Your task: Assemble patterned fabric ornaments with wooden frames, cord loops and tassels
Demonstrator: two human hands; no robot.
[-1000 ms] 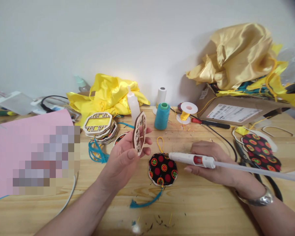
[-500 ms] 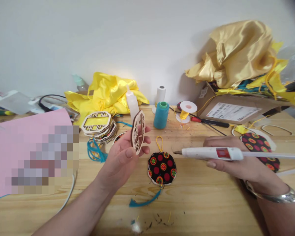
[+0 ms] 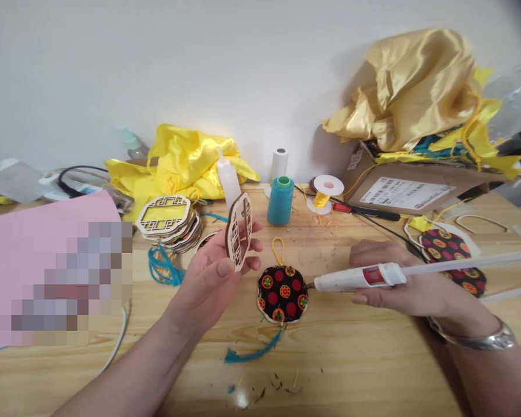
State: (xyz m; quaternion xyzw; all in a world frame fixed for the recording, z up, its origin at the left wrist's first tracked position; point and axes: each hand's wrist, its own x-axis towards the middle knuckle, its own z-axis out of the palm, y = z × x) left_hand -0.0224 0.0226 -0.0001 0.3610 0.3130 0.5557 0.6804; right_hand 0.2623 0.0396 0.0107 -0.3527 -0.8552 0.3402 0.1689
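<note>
My left hand holds a wooden lattice frame upright and edge-on between thumb and fingers. My right hand grips a white glue gun with a clear glue stick trailing off to the right. Its nozzle touches the right edge of a black fabric ornament with red dots. The ornament lies flat on the wooden table, a yellow loop at its top and a teal tassel at its bottom.
A stack of lattice frames sits at the left beside pink paper. Yellow satin, a teal thread spool, a white spool and a cardboard box line the back. More dotted fabric pieces lie at the right.
My right hand first drew the glue gun back to the right, then brought its nozzle down to the ornament's right edge. The left hand kept the frame nearly still.
</note>
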